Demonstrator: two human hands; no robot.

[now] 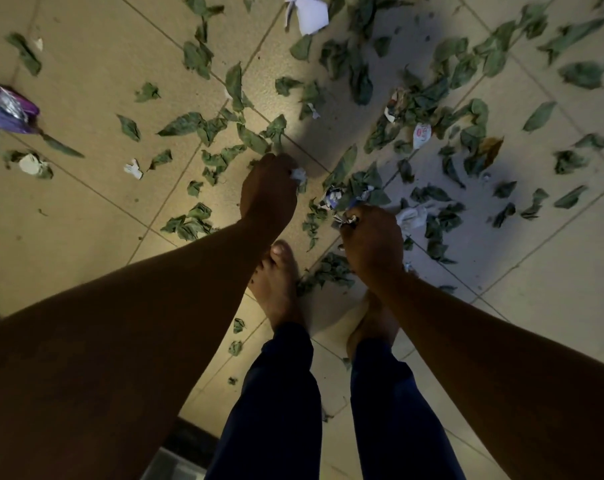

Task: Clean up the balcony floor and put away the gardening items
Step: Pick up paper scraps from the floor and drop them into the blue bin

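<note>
both hands reach down to the tiled floor (86, 98): left hand (267, 192) fingers curled round a white paper scrap (297, 174), right hand (371, 237) pinching crumpled wrappers (345, 219); green leaves (362, 77) lie scattered around.

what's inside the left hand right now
The left hand is curled around a crumpled white paper scrap, which pokes out by the fingers. Whether more scraps or leaves sit deeper in the fist is hidden.
</note>
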